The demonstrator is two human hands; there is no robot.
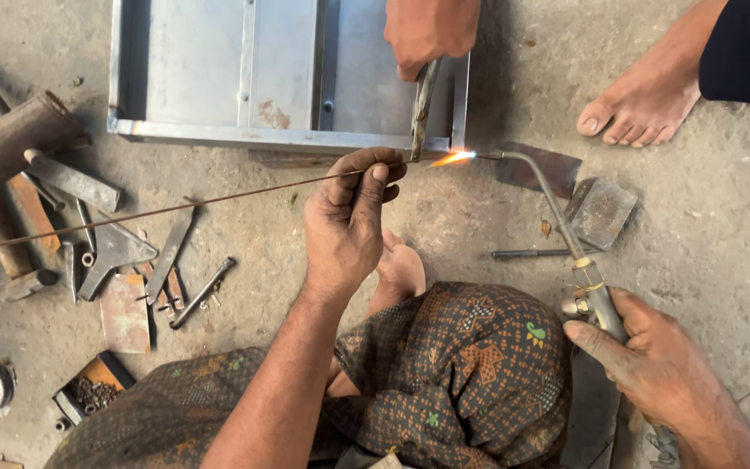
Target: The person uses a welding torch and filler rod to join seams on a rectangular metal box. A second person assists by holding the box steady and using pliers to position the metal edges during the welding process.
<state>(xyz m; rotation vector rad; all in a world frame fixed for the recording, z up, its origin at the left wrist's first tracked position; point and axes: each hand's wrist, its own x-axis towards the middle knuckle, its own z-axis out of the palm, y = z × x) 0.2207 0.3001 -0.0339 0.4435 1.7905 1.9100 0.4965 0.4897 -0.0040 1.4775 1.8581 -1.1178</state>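
Flame [453, 158] met the frame [288, 136] corner. The left hand [346, 227] pinched the rod [158, 209]; the right hand [653, 365] gripped the torch [566, 234]. Another person's hand [427, 33] held pliers [423, 108] close to the heat, so a drifting flame could burn fingers or nearby bare feet.

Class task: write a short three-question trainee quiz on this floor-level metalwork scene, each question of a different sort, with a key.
1. True or false: the right hand holds the torch.
2. What does the left hand pinch?
a) a hammer
b) a thin rod
c) a brush
3. Where does the flame point?

Key:
1. True.
2. b.
3. At the near right corner of the metal frame, where another person's hand holds a tool against it.
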